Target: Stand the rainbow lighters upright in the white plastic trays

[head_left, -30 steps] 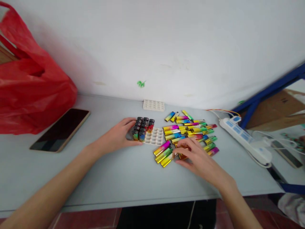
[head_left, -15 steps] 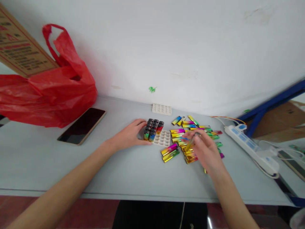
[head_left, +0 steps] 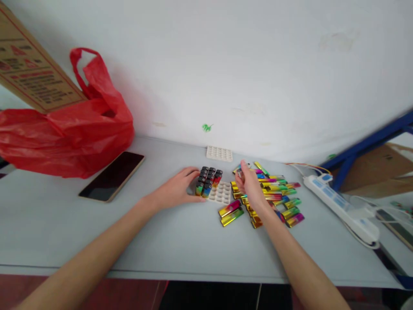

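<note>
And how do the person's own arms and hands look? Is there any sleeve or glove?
Both forearms are slim and bare, with no sleeve in view. The left hand and right hand wear no gloves; no watch or bracelet is visible.

Scuffed white wall behind grey table; reddish floor below; blue frame at right.
</note>
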A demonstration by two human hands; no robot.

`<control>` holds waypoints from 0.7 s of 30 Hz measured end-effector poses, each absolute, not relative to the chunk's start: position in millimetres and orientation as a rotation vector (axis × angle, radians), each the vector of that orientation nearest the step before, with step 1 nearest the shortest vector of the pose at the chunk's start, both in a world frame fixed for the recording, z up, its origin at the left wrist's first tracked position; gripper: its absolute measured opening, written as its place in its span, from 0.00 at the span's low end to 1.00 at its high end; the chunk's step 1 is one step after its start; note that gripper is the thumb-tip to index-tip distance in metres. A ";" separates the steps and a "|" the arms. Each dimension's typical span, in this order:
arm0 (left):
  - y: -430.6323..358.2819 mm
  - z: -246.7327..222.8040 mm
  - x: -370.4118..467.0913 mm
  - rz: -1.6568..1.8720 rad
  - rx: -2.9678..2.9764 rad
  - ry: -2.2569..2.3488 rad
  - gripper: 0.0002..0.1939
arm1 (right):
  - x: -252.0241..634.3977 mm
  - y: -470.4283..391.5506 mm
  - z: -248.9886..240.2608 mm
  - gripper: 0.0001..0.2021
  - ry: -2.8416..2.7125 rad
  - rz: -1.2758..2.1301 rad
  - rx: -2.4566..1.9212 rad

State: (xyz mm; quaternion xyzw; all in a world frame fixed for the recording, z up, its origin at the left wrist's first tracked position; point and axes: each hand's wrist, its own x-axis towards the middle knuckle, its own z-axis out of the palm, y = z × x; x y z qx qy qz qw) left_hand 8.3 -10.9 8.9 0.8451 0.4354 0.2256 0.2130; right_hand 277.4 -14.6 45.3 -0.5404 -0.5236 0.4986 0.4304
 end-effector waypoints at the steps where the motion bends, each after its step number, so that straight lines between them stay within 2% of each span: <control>1: -10.9 9.0 8.2 0.627 2.344 1.208 0.43 | 278.5 -17.4 42.9 0.37 -1.307 1.223 -1.368; 8: -10.3 7.9 7.5 0.609 2.347 1.227 0.44 | 283.2 -23.7 30.7 0.27 -1.386 1.193 -1.420; 15: -9.7 5.4 5.5 0.588 2.383 1.247 0.44 | 278.2 -25.3 24.9 0.33 -1.384 1.154 -1.449; 21: -9.1 6.7 5.1 0.571 2.383 1.266 0.42 | 277.8 -23.7 23.0 0.31 -1.418 1.104 -1.453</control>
